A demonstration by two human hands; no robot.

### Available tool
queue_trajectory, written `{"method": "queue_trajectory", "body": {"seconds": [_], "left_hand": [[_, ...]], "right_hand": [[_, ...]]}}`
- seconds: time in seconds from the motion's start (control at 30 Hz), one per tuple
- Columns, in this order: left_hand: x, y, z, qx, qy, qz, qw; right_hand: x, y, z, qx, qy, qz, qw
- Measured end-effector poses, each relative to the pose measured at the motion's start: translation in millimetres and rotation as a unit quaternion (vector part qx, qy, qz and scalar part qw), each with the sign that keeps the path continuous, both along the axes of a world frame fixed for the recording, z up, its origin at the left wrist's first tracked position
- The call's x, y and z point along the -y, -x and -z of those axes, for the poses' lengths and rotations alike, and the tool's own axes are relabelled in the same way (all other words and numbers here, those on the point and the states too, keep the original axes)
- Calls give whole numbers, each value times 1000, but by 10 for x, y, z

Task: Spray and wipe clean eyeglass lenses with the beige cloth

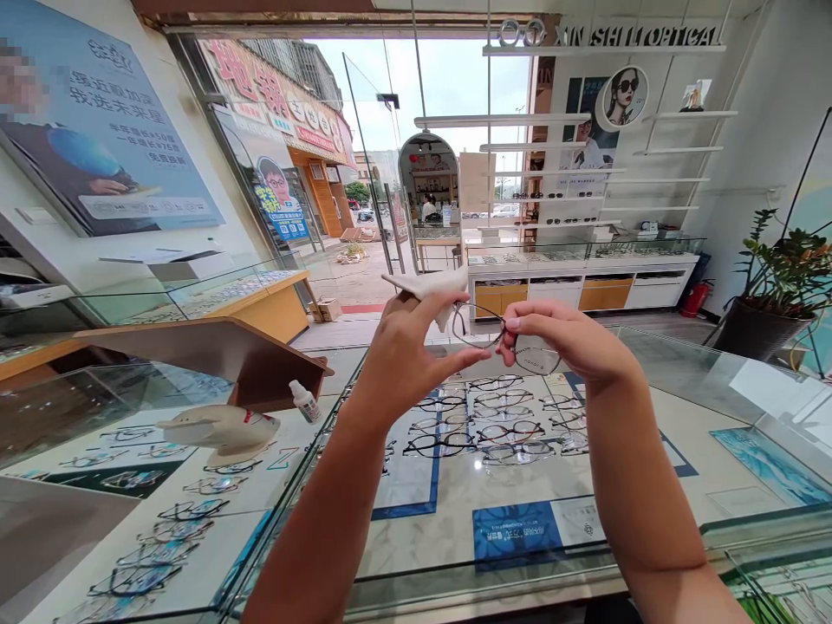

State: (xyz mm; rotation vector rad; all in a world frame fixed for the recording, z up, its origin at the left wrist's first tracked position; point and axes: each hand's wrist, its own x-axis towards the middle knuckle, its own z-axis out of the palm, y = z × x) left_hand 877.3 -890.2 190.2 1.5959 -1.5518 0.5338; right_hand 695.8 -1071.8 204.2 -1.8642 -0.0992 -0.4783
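Note:
A pair of thin-framed glasses (538, 355) is held up above the glass display counter. My right hand (562, 334) pinches the frame near its middle between thumb and fingers. On the other side, my left hand (416, 347) holds a white cloth (429, 284) draped over its fingers. Its thumb and index finger are apart beside the left lens, and whether the cloth touches the lens is unclear. Below both hands, rows of glasses (510, 431) lie in the counter. Part of the frame is hidden by my right fingers.
On the counter's left stand a small white bottle (305, 401), a beige dolphin-shaped object (224, 431) and a brown wooden stand (260, 355). A blue printed card (516, 533) lies near the front. Beyond are wall shelves (539, 147) and a potted plant (770, 295).

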Motion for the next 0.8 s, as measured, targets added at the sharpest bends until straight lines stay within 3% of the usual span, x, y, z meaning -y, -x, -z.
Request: {"method": "queue_trajectory", "body": {"seconds": [0.2, 0.33, 0.43, 0.53, 0.67, 0.8], "left_hand": [[-4, 1, -27, -8, 5, 9, 1000], [-8, 26, -39, -27, 53, 7, 998], [-32, 62, -38, -53, 123, -24, 991], [-80, 89, -41, -70, 181, -61, 979], [-174, 126, -57, -62, 214, -78, 972], [-273, 207, -64, -35, 233, -97, 967]], "right_hand": [[-33, 35, -31, -4, 17, 1, 1000], [-120, 72, -53, 63, 8, 80, 995], [-212, 133, -56, 161, 9, 165, 973], [-318, 206, -48, 237, 87, 207, 945], [-477, 266, -32, 281, 183, 252, 908], [-584, 277, -20, 309, 183, 289, 888]]}}
